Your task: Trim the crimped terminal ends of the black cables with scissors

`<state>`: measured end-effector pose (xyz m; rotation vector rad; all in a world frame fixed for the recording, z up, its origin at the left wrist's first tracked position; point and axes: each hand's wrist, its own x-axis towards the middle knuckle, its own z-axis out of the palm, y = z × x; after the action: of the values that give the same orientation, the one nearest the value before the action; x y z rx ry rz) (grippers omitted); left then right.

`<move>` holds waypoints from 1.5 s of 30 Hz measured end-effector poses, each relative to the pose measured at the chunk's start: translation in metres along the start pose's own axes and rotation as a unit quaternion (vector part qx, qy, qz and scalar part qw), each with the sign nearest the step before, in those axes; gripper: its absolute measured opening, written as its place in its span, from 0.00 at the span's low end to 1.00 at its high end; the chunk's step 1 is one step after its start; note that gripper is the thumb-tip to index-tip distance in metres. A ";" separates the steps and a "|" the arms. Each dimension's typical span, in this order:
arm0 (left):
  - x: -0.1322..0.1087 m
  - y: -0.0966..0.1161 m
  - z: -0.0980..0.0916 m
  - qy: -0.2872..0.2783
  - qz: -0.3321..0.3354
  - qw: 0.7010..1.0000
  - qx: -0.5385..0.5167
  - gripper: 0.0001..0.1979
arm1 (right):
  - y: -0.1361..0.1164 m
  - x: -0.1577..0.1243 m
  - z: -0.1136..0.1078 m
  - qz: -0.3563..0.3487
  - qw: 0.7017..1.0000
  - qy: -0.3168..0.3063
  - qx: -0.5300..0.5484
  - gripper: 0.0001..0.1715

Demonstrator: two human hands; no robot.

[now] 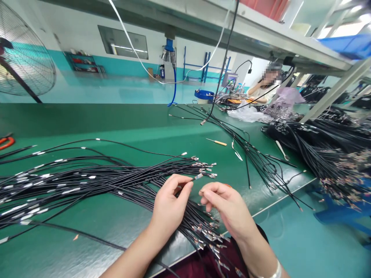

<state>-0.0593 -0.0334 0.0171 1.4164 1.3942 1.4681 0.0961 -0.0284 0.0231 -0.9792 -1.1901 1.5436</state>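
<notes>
My left hand (172, 202) is closed in a pinch on a black cable, whose stripped end with a small connector (198, 176) pokes out past the fingertips. Just to the right, my right hand (224, 202) has thumb and forefinger pressed together. Whatever tiny thing sits between those fingertips is too small to make out. Beneath and left of my hands lies a bundle of black cables (116, 175) with white labels. Some of their connector ends (207, 235) fan out by the table's front edge, below my hands.
A thin tool with a yellow handle (220, 143) lies on the green table (139, 127). More loose black cables (246, 150) spread to the right, near a large cable pile (313, 150). Orange-handled pliers (7, 142) rest at far left. Another person (265, 88) sits beyond the table.
</notes>
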 end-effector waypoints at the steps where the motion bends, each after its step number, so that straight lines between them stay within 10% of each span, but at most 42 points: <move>1: 0.000 -0.001 0.000 -0.002 0.003 1.000 0.003 0.05 | 0.000 -0.005 -0.005 -0.003 1.000 -0.005 0.016 0.14; 11: 0.001 -0.001 -0.002 -0.018 -0.050 0.998 0.024 0.11 | -0.007 -0.011 -0.044 -0.034 0.982 0.042 0.181 0.18; 19: 0.011 0.007 -0.010 0.056 -0.082 0.987 -0.127 0.11 | 0.027 -0.057 -0.108 0.064 0.991 0.100 -0.057 0.13; 25: 0.020 0.005 -0.013 0.075 -0.093 0.962 -0.245 0.08 | 0.068 -0.108 -0.166 0.136 0.957 0.232 -0.107 0.27; 34: 0.020 0.004 -0.014 0.068 -0.078 0.964 -0.246 0.06 | 0.091 -0.131 -0.182 0.200 0.898 0.297 -0.256 0.22; 45: 0.015 0.005 -0.010 0.051 -0.033 0.974 -0.219 0.14 | 0.082 -0.114 -0.161 0.145 0.911 0.092 -0.375 0.20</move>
<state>-0.0707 -0.0224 0.0270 1.0207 1.0746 1.6956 0.2620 -0.1086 -0.0859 -1.8315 -1.5885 1.1607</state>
